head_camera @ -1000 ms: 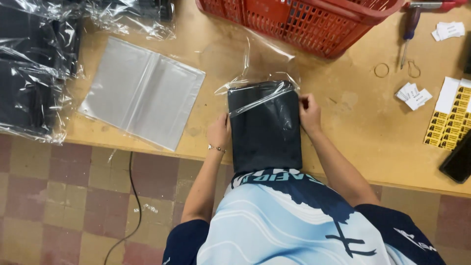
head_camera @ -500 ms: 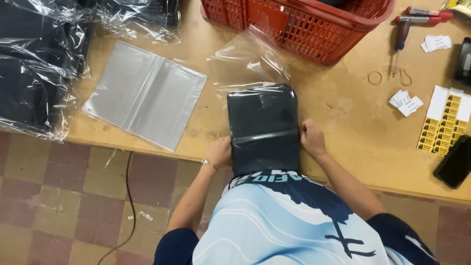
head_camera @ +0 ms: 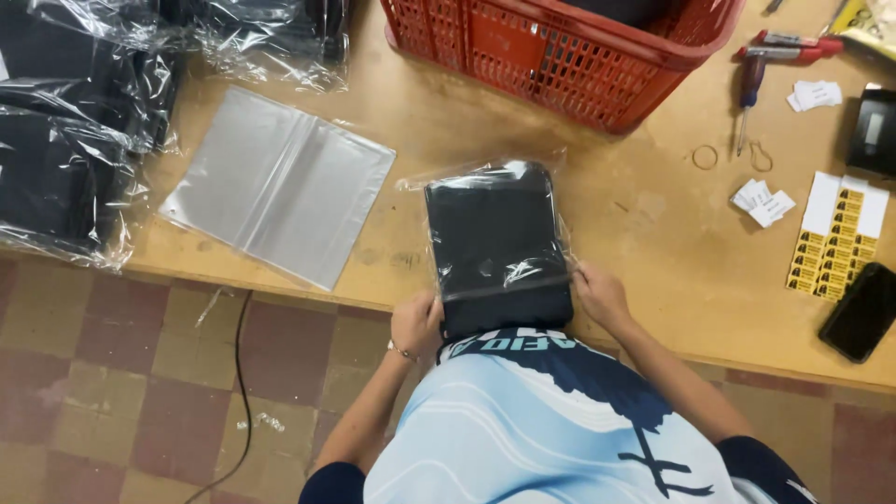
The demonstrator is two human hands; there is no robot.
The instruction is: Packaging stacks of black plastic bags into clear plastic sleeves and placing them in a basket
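A folded black garment (head_camera: 495, 238) lies at the near edge of the wooden table (head_camera: 653, 233), most of it inside a clear plastic bag (head_camera: 481, 173). My left hand (head_camera: 415, 322) grips the bag's open edge at the garment's near left corner. On the other side, my right hand (head_camera: 602, 294) pinches the same edge at the near right. The bag's mouth crosses the garment about three quarters of the way down.
A flat stack of empty clear bags (head_camera: 280, 182) lies to the left. Bagged black garments (head_camera: 65, 131) pile up at the far left. A red plastic crate (head_camera: 551, 51) stands behind. To the right are sticker sheets (head_camera: 835, 233), a phone (head_camera: 863, 313), screwdrivers (head_camera: 751, 79) and paper tags (head_camera: 761, 201).
The bag has been drawn over the garment toward me. Both hands have slid from the garment's middle down to its near corners, and the loose film beyond it now lies flat.
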